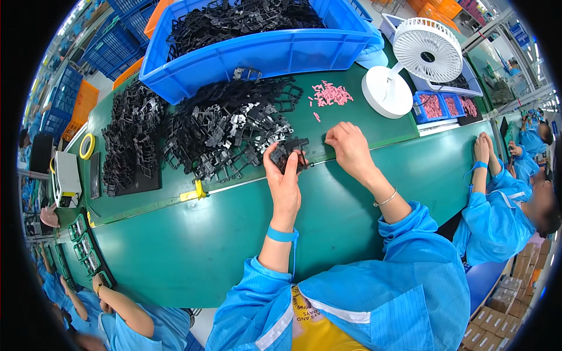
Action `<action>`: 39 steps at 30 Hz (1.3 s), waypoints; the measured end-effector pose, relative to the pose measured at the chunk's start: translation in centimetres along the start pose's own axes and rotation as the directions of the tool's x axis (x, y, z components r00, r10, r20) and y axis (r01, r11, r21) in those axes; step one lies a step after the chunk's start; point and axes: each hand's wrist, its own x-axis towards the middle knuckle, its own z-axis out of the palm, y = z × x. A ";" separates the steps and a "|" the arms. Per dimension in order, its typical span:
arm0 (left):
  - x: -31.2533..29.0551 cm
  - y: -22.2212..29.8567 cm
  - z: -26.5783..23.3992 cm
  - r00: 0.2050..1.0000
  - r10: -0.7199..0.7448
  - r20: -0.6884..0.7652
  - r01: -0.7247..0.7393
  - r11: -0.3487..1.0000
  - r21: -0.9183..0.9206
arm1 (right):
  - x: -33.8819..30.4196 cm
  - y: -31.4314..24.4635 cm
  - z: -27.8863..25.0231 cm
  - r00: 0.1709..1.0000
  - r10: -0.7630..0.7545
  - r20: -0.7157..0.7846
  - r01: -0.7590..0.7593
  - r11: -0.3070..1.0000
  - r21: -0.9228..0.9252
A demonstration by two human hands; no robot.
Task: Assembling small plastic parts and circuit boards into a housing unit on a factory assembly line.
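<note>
My left hand is closed around a black plastic frame part, held just above the edge of the green mat. To its right, my right hand is bent with thumb and fingertips pressed together. Whatever lies between those fingertips is too small or hidden to make out. Beyond the right hand, small pink pieces lie in a loose heap. A large tangled pile of similar black frames spreads behind and left of my left hand, some parts shining in the light.
A blue bin full of black frames stands at the back. A white fan and small blue trays of pink pieces are at right. At left are a tape roll and a white device. Co-workers sit on both sides.
</note>
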 end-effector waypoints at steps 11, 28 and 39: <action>0.0 -0.3 0.2 0.994 0.104 0.043 -0.110 0.972 0.209 | 1.3 -3.1 0.2 0.922 -0.307 -0.236 0.306 0.951 -0.039; -0.5 -0.4 0.3 0.985 0.120 0.127 -0.158 0.917 0.366 | 0.4 -1.5 -0.5 0.952 0.210 0.222 -0.304 0.585 0.752; -0.2 0.3 0.2 0.966 -0.082 0.245 0.065 0.995 0.078 | 1.3 -1.5 -1.3 0.852 0.097 0.514 -0.523 0.176 0.834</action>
